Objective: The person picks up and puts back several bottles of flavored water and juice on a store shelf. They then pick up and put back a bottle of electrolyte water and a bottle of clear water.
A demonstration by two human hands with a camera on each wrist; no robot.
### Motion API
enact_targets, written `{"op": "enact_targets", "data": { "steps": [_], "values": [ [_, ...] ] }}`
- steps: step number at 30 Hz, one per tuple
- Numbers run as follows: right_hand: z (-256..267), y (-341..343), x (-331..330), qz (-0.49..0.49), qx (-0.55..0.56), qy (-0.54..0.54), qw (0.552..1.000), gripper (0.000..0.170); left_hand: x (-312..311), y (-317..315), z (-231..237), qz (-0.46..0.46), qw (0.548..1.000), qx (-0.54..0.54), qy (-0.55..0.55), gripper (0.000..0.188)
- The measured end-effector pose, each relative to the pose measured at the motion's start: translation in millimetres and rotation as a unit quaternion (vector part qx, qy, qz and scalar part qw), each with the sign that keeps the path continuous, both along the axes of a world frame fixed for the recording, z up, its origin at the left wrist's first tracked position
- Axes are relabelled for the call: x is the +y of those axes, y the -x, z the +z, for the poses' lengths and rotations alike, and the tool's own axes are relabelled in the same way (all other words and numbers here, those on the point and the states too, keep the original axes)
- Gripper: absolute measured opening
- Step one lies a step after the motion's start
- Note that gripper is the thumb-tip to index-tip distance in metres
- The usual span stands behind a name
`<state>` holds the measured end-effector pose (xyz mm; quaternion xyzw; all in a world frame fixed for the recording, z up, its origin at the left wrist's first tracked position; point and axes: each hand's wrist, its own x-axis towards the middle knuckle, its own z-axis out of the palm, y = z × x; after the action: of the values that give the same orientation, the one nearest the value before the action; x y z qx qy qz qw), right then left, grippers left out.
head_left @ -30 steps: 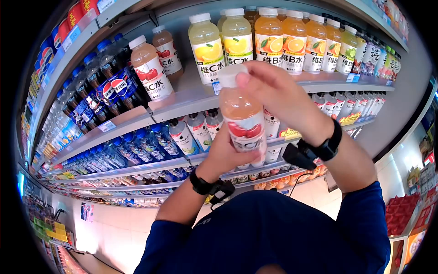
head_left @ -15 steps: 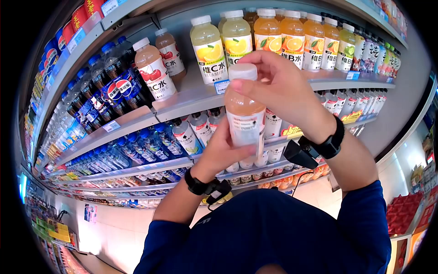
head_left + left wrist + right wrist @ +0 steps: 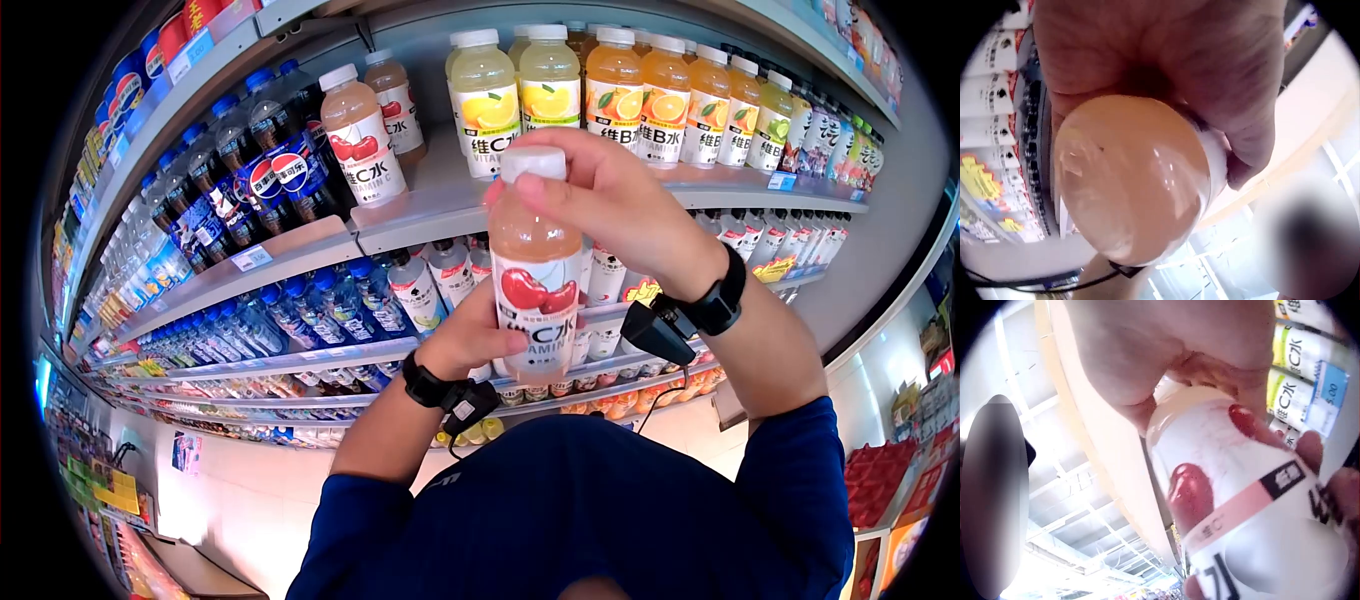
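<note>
A drink bottle (image 3: 540,240) of pale orange liquid, with a white cap and a cherry label, is held upright in front of the shelves. My left hand (image 3: 468,335) grips its lower part, thumb across the label. Around the neck, just under the cap (image 3: 534,161), curl the thumb and fingers of my right hand (image 3: 615,195). The left wrist view looks at the bottle's rounded base (image 3: 1129,181) against the palm. In the right wrist view the cherry label (image 3: 1229,481) faces the camera, with left fingertips (image 3: 1310,450) at its side.
Two cherry-label bottles (image 3: 362,145) stand on the shelf, left of lemon bottles (image 3: 485,95) and orange ones (image 3: 615,85). Cola bottles (image 3: 280,170) fill the left section. A lower shelf holds white-label bottles (image 3: 415,290). The grey shelf edge (image 3: 430,230) runs behind the held bottle.
The bottle has turned in my hands: half a second ago its small-print panel faced me, now the cherry picture does. The shelf goods have shifted slightly right in the head view.
</note>
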<state>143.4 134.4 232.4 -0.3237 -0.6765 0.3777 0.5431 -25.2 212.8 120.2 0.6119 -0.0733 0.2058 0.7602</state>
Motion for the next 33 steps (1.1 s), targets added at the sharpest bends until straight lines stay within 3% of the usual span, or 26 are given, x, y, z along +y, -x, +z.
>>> {"op": "enact_targets", "data": {
  "steps": [2, 4, 5, 8, 9, 12, 14, 15, 16, 18, 19, 21, 22, 24, 28, 33],
  "values": [
    [4, 3, 7, -0.104, -0.035, -0.055, 0.992, 0.047, 3, 4, 1, 0.020, 0.999, 0.003, -0.036, 0.080],
    [11, 5, 15, -0.112, -0.045, -0.075, 0.990, 0.045, 3, 4, -1, 0.138, 0.987, -0.040, -0.077, 0.079],
    [15, 7, 18, -0.130, -0.044, -0.080, 0.987, 0.045, 9, 8, -4, 0.156, 0.978, -0.029, -0.132, 0.078],
    [37, 13, 32, -0.148, -0.057, -0.108, 0.981, 0.046, 14, 14, 6, 0.208, 0.964, -0.067, -0.153, 0.078],
    [46, 15, 40, -0.143, -0.042, -0.161, 0.976, 0.047, 18, 19, 7, 0.223, 0.959, -0.073, -0.157, 0.078],
    [72, 27, 56, -0.163, -0.063, -0.245, 0.954, 0.050, 33, 32, 2, 0.390, 0.884, -0.089, -0.243, 0.077],
    [86, 43, 63, -0.127, -0.097, -0.185, 0.970, 0.027, 39, 44, 3, 0.427, 0.866, -0.083, -0.247, 0.074],
    [89, 44, 76, -0.126, -0.130, -0.220, 0.959, 0.025, 42, 51, 4, 0.462, 0.847, -0.073, -0.252, 0.072],
    [91, 45, 86, -0.124, -0.131, -0.221, 0.959, 0.025, 44, 57, 6, 0.464, 0.846, -0.074, -0.252, 0.072],
    [94, 50, 102, -0.119, -0.145, -0.233, 0.954, 0.026, 47, 70, 10, 0.493, 0.806, -0.047, -0.324, 0.055],
    [94, 51, 108, -0.173, -0.188, -0.261, 0.931, 0.032, 51, 74, 10, 0.495, 0.805, -0.047, -0.324, 0.055],
    [89, 45, 135, -0.208, -0.197, -0.283, 0.915, 0.041, 58, 81, 11, 0.512, 0.773, -0.060, -0.369, 0.035],
    [87, 44, 144, -0.246, -0.204, -0.305, 0.897, 0.051, 61, 85, 12, 0.511, 0.774, -0.061, -0.370, 0.035],
    [79, 44, 150, -0.264, -0.225, -0.278, 0.896, 0.048, 65, 90, 15, 0.509, 0.771, -0.048, -0.379, 0.022],
    [71, 45, 160, -0.294, -0.240, -0.213, 0.900, 0.046, 75, 96, 13, 0.486, 0.786, -0.036, -0.381, 0.015],
    [66, 61, 166, -0.394, -0.251, -0.249, 0.848, 0.042, 81, 97, 13, 0.426, 0.801, -0.060, -0.416, 0.011]
  ]
}}
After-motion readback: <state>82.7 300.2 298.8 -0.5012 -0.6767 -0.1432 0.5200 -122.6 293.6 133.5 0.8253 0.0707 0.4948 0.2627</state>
